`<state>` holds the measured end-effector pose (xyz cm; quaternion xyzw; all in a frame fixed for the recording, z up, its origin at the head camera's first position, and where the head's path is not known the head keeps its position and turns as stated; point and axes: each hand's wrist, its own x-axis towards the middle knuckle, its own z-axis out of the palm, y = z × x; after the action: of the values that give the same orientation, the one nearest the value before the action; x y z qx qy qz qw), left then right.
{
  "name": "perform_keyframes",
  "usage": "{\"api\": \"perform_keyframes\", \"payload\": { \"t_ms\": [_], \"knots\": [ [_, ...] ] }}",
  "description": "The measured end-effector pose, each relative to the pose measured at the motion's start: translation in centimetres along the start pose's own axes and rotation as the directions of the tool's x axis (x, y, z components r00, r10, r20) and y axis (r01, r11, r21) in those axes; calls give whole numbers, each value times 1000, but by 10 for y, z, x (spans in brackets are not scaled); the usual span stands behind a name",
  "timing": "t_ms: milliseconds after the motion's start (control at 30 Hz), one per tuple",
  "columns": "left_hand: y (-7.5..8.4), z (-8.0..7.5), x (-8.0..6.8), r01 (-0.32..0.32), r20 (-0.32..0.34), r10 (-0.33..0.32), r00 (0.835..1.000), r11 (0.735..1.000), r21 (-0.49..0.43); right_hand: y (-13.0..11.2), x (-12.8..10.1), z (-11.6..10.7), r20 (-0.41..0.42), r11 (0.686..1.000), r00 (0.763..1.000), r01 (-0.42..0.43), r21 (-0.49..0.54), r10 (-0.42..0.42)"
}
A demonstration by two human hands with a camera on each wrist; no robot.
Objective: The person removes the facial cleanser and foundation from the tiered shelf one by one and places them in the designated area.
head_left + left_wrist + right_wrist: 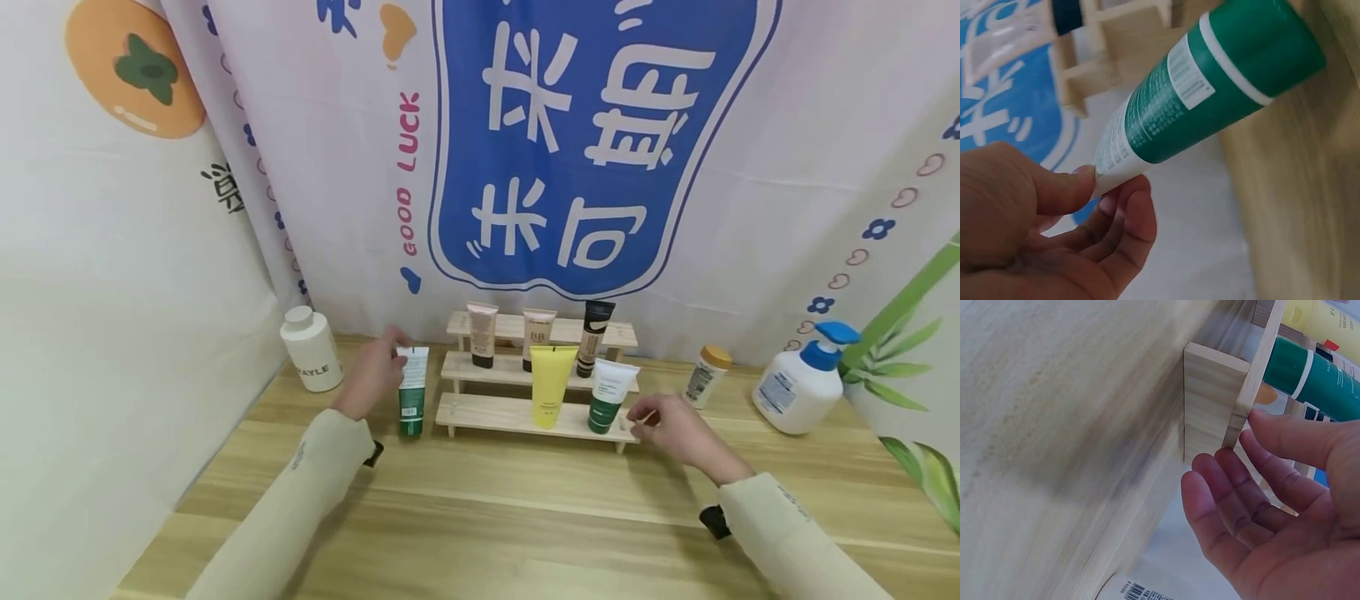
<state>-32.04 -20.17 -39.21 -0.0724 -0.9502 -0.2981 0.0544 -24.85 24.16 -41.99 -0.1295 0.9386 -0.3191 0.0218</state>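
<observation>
My left hand (377, 372) pinches the crimped upper end of a green-and-white squeeze tube (412, 400) between thumb and fingers, left of a three-step wooden display stand (510, 414). In the left wrist view the green cap end of that tube (1254, 50) points away from the fingers. At the stand's right end, my right hand (678, 425) holds the corner of the lowest step (1244, 403), thumb on one side and fingertips on the other. A yellow tube (552, 385) and another green-and-white tube (611, 394) stand on that step.
Behind them on the stand are two pinkish tubes (482, 335) and a black-topped tube (593, 337). A white bottle (312, 350) stands at left. An orange-capped bottle (707, 377) and a blue-topped pump bottle (798, 387) stand at right. A printed curtain hangs behind the wooden table (510, 525).
</observation>
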Motion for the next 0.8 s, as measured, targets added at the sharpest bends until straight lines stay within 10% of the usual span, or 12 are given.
{"api": "perform_keyframes", "payload": {
  "t_ms": [433, 800],
  "knots": [
    [-20, 32, 41, 45, 126, -58, 990, 994, 97, 2, 3, 3, 0, 1000, 1000, 10, 8, -10],
    [-31, 44, 44, 64, 187, -82, 979, 993, 101, 3, 1, 1, -2, 1000, 1000, 15, 8, -15]
  ]
}}
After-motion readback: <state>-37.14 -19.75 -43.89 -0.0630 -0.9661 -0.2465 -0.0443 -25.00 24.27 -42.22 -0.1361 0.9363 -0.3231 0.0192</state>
